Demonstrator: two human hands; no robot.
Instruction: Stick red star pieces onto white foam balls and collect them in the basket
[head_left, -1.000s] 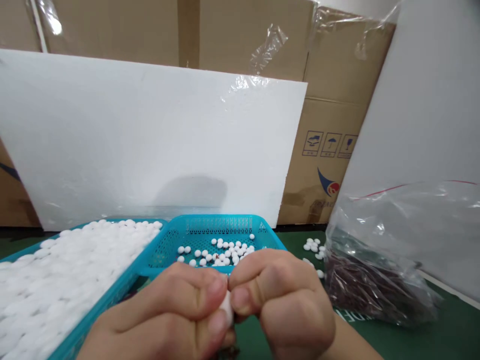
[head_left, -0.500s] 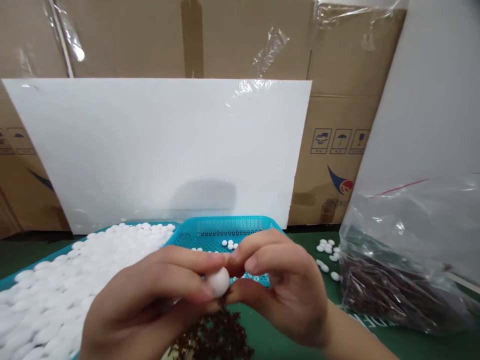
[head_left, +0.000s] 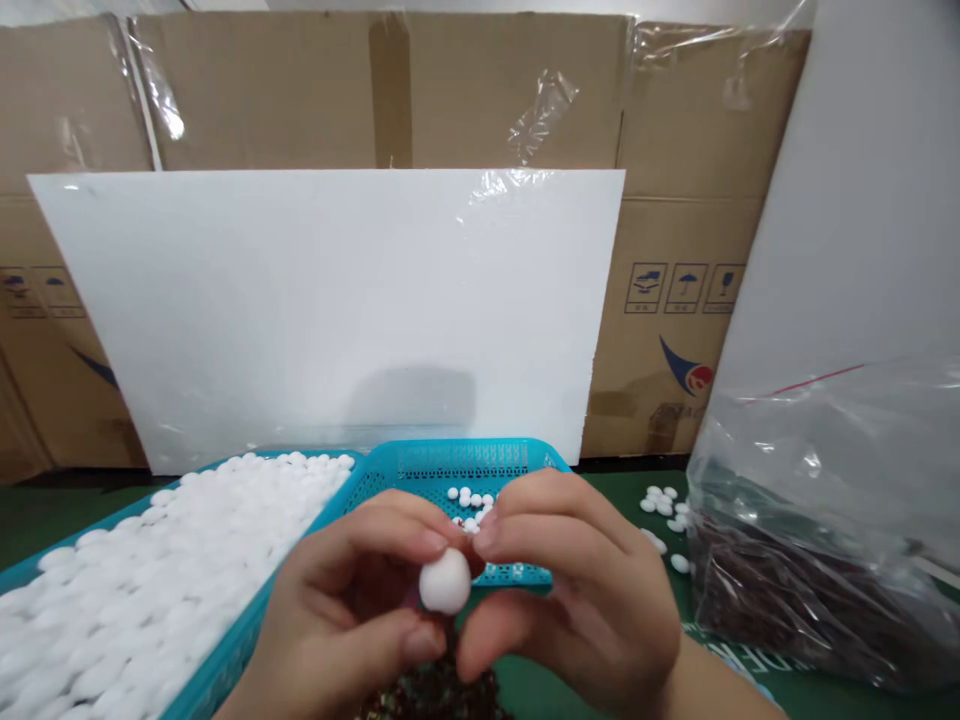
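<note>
A smooth white ball (head_left: pixel 445 582) sits between the thumb and fingers of my left hand (head_left: pixel 352 580), which is closed on it. My right hand (head_left: pixel 577 580) is just to the right, its fingers curled near the top of the ball and its thumb low, with a gap between them. Its fingertips are close to those of the left hand; whether they touch the ball I cannot tell. Below both hands lies a heap of dark reddish-brown bits (head_left: pixel 435 690), partly hidden by the fingers.
A blue tray (head_left: pixel 225 655) full of white oval balls stands left. Behind the hands, a blue perforated basket (head_left: pixel 461 455) holds several white balls. A clear plastic bag (head_left: pixel 810 590) of dark brown material lies right, beside loose white balls (head_left: pixel 660 500). A white board (head_left: pixel 345 290) leans behind.
The right thumb has moved down and away from its fingers. The white ball shows more fully now, as the left fingers have shifted around it. The view has shifted slightly.
</note>
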